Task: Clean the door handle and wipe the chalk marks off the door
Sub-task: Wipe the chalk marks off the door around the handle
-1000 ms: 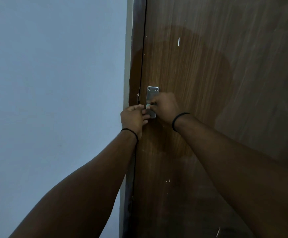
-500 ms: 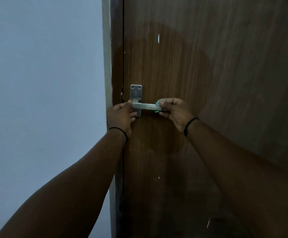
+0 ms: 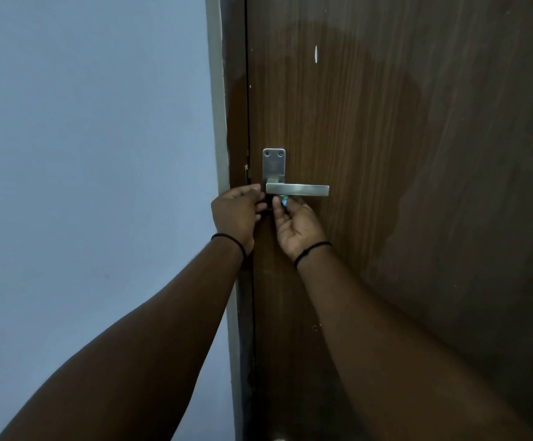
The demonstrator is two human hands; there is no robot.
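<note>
Your right hand [image 3: 295, 229] pinches what seems a green cloth [image 3: 283, 199] under the door handle [image 3: 297, 189]; your left hand [image 3: 235, 214], curled, steadies its left end. A loose pinch risks dropping the cloth.

A pale blue wall [image 3: 84, 154] meets a grey door frame [image 3: 219, 106].

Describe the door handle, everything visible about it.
The door handle is a flat, square-edged lever of brushed silvery metal, lying level and pointing right, away from the door's edge. It springs from a short neck on an upright rectangular plate of the same metal, fixed to the brown wooden door with two screws at its top. The left hand touches its hinge-side end. The right hand, palm up, pinches a small green-blue cloth against the lever's underside.
</note>
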